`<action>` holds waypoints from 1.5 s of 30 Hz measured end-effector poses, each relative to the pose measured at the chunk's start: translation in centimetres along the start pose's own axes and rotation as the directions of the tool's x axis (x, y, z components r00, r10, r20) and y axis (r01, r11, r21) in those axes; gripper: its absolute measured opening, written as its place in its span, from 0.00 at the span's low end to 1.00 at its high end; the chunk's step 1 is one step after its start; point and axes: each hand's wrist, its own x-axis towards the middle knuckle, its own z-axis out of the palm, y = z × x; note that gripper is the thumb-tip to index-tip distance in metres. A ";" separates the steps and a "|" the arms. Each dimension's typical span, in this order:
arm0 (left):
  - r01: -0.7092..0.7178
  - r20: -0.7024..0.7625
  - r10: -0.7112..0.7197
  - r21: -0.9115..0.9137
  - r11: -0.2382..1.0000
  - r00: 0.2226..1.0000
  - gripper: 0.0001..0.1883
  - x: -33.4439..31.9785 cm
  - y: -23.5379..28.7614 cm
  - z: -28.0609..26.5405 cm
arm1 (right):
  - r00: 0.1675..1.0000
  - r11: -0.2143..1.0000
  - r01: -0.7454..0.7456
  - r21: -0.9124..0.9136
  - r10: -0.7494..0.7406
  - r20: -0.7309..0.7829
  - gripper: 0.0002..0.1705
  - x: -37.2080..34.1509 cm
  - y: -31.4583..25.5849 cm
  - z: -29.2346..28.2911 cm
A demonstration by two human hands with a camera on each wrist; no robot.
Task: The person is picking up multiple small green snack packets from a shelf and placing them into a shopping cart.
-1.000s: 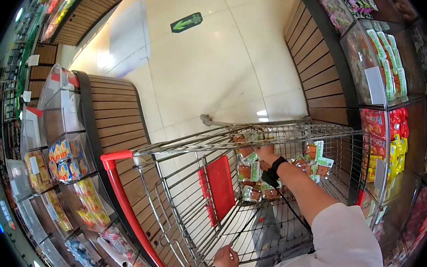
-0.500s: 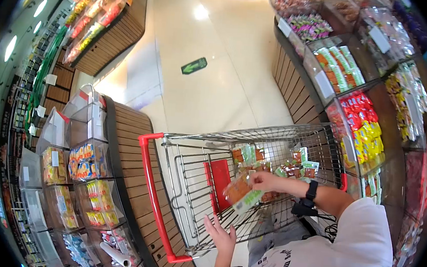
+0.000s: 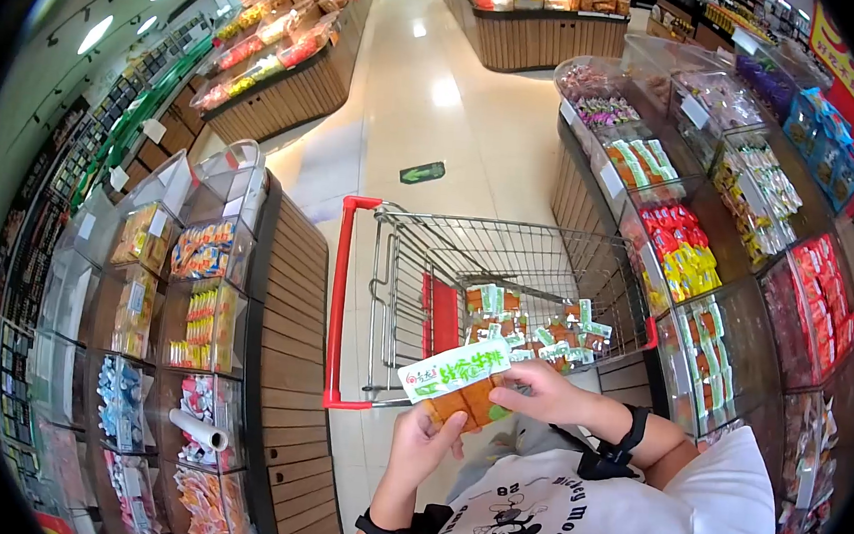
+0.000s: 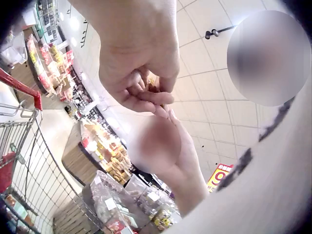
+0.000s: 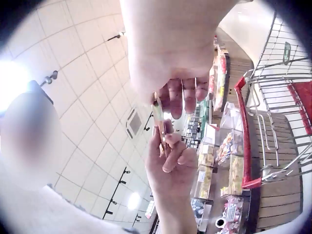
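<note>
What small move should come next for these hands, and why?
Probably lower the packet into the cart: the left hand and right hand both grip it beside the cart, and similar packets already lie in there.

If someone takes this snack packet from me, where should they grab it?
I'd pinch the snack packet by the left end of its white label strip, coming from the far side. That strip looks flat and lies uncovered, while the left hand holds the lower edge and the right hand the right end.
</note>
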 end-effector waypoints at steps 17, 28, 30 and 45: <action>0.452 0.542 0.623 -0.834 0.316 0.565 0.13 -3.6 -3.8 2.1 | 0.944 0.867 0.271 0.418 -0.155 -0.290 0.13 -2.9 -4.2 9.0; 0.761 0.440 0.891 -0.615 0.206 0.114 0.15 -1.5 -3.0 5.7 | 0.824 0.877 0.433 0.207 -0.292 -0.486 0.14 -3.5 -5.5 9.3; 0.797 0.398 0.916 -0.566 0.208 0.044 0.16 -1.0 -3.3 6.4 | 0.808 0.884 0.440 0.158 -0.313 -0.499 0.15 -3.9 -5.4 9.0; 0.412 0.554 0.399 -0.824 0.390 0.730 0.15 4.5 -4.9 6.9 | 0.857 0.789 0.384 0.480 -0.111 -0.503 0.16 -6.5 -1.2 -0.3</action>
